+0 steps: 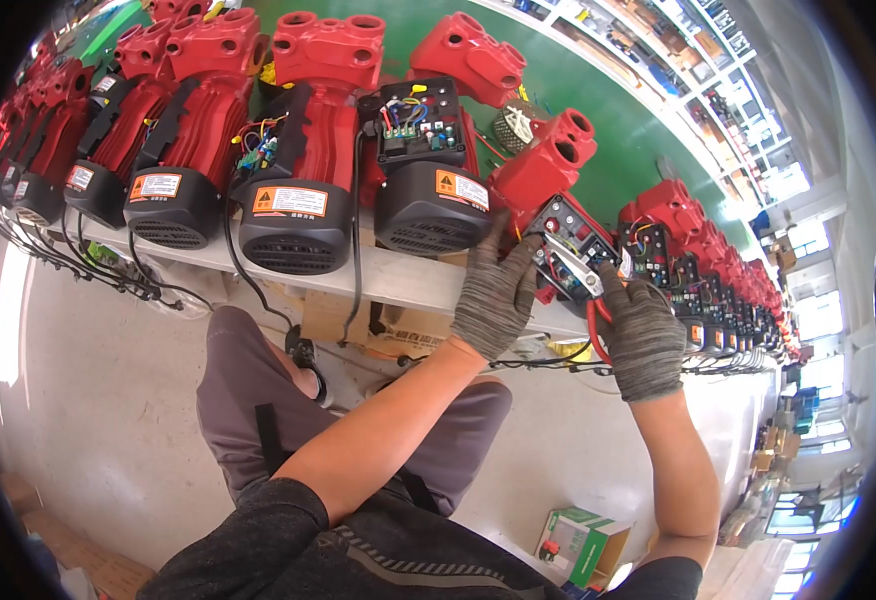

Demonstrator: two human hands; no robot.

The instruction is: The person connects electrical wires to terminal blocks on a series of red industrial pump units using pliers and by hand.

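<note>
A pair of long-nose pliers (576, 268) with red handles lies across the opened terminal box (568, 215) of a red pump (548, 155). My gloved right hand (648, 338) is closed round the pliers near their pivot, and the handles hang below its fingers. The jaws point up and left into the box's wiring. At the jaw tips, my gloved left hand (496, 295) has its fingers bent against the box's left edge. Whatever those fingertips pinch is too small to make out.
Red pumps (318, 135) with black fan covers line the bench (398, 278) on both sides. Black cables (238, 262) hang off its front edge. A wire basket (511, 130) stands behind the pumps. A green and white carton (580, 545) sits on the floor at lower right.
</note>
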